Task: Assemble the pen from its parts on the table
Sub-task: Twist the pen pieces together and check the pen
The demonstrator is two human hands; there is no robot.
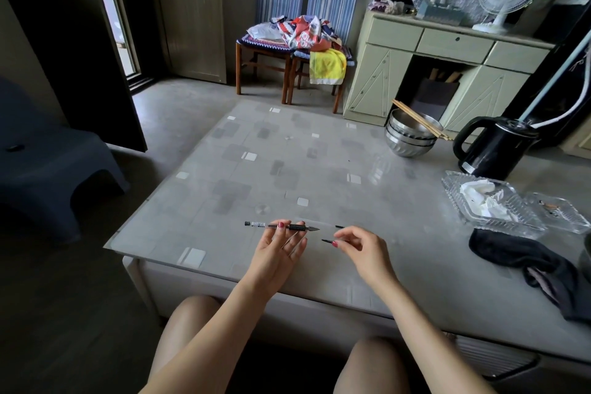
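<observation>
My left hand [281, 249] holds the pen body [256, 224] level above the table, thumb pressed on its middle. The pen has a clear barrel with a label, a black ribbed grip and a pointed tip facing right. My right hand [361, 249] sits just right of the tip and pinches a small dark pen part [327, 241] between thumb and forefinger. Another small dark piece [339, 226] lies on the table [224, 169] beyond the right hand, at the end of a faint clear tube; I cannot tell whether they are joined.
Stacked steel bowls [409, 141] with chopsticks and a black kettle [492, 147] stand at the back right. Glass dishes [492, 205] with tissue and a dark cloth [524, 262] lie at the right. A dark stool [57, 166] stands left of the table.
</observation>
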